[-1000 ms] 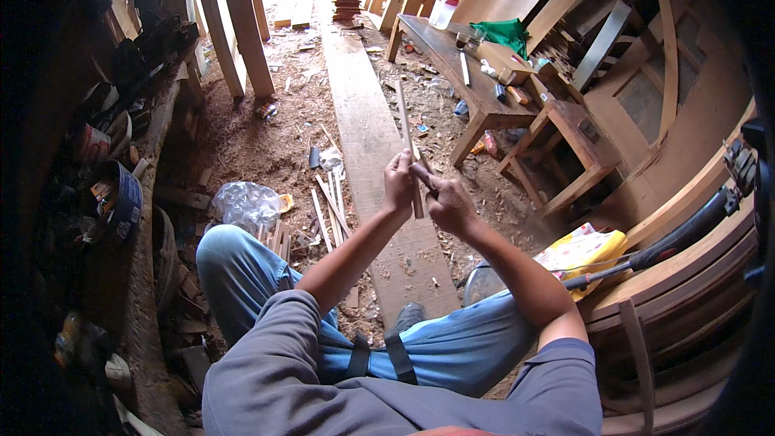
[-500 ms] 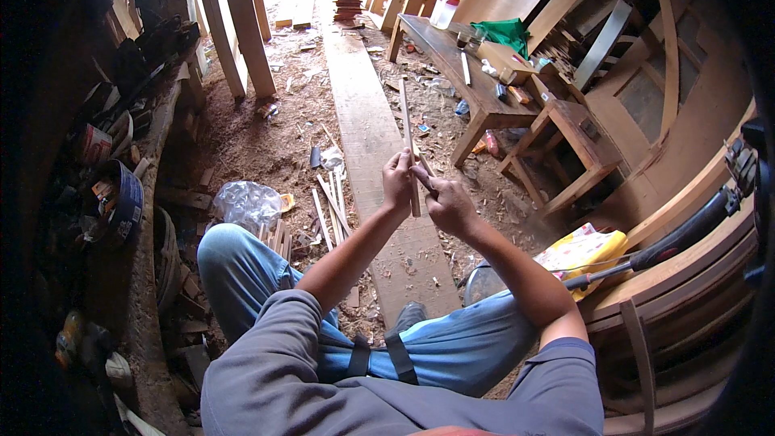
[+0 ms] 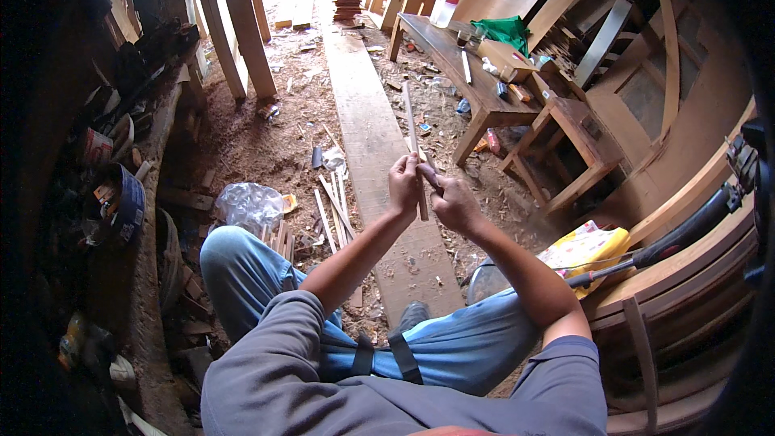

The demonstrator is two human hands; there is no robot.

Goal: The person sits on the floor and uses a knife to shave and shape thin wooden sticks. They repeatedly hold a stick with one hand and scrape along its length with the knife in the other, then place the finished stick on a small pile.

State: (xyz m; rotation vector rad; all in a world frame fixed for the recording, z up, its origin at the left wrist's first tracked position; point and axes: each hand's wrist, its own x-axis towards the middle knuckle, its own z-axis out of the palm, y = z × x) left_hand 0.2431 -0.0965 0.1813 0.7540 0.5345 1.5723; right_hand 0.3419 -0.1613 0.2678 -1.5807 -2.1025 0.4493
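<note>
In front of my knees, my left hand [image 3: 405, 187] is closed around a thin wooden strip [image 3: 411, 121], which slants up and away from me past the fist. The strip's near end sticks out between my hands. My right hand [image 3: 454, 204] is closed just to the right. A narrow piece reaches from it to the strip beside my left fingers; its kind is too small and covered to tell. Both hands hover over a long plank [image 3: 365, 97] on the floor, strewn with shavings.
Loose sticks [image 3: 333, 206] and a clear plastic bag [image 3: 249, 205] lie to the left. A wooden table [image 3: 452, 64] and a small wooden frame stand at right, near a yellow package [image 3: 593, 250]. A cluttered bench [image 3: 149, 274] runs along the left; curved boards line the right.
Both hands have shifted slightly to the right, and the strip with them. Its far end sits a little more to the right. My grip looks the same.
</note>
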